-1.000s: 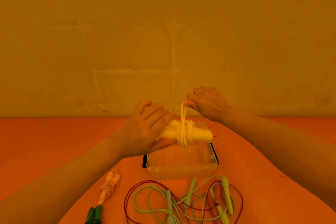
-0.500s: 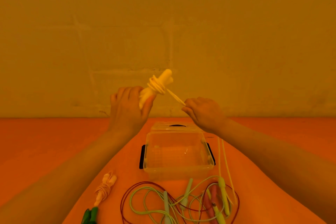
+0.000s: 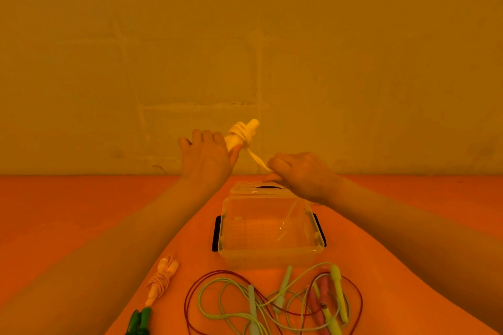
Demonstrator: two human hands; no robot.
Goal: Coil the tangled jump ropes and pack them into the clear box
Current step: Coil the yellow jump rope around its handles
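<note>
My left hand [image 3: 206,156] holds up the pale handles of a cream jump rope [image 3: 243,133], tilted up to the right, with cord wound round them. My right hand [image 3: 299,175] pinches the loose cord that runs taut down from the winding. A strand hangs from that hand into the clear box [image 3: 269,250], which stands open on the orange table below both hands. Its lid [image 3: 245,189] lies behind it. Near the front edge lies a tangle of green and red ropes [image 3: 275,304] with yellow and pink handles.
A coiled peach rope [image 3: 162,279] lies left of the tangle, with a green-handled rope [image 3: 140,319] at the bottom edge. A plain block wall stands close behind the table. My forearms reach in from both lower corners.
The left hand lifted the wound handles from over the box and tipped them upright. The right hand drew the cord down to the right and now sits lower, above the lid.
</note>
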